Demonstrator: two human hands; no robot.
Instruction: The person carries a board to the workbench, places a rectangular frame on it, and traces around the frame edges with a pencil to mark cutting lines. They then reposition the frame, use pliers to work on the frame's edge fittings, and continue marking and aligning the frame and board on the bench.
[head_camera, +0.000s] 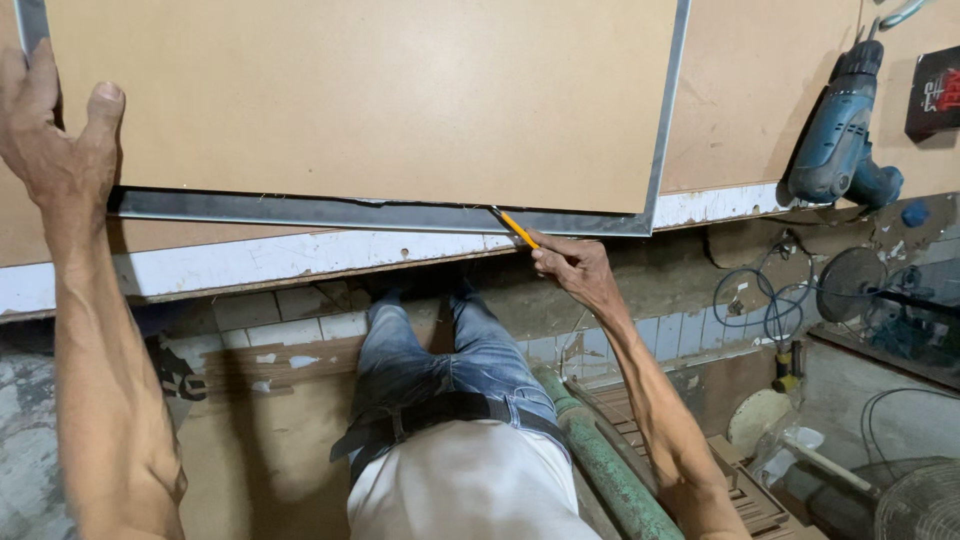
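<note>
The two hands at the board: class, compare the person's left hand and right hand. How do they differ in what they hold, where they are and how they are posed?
The left hand grips the framed board's near left corner, fingers spread over its edge; the right hand pinches a yellow pencil. The left hand sits at the picture's far left, the right hand lies below the board's near edge, pencil tip at the metal frame. Both are bare.

board (370, 100) on workbench (740, 100), drill (838, 140) right of it

Yellow pencil (517, 229), teal drill (838, 140)
</note>
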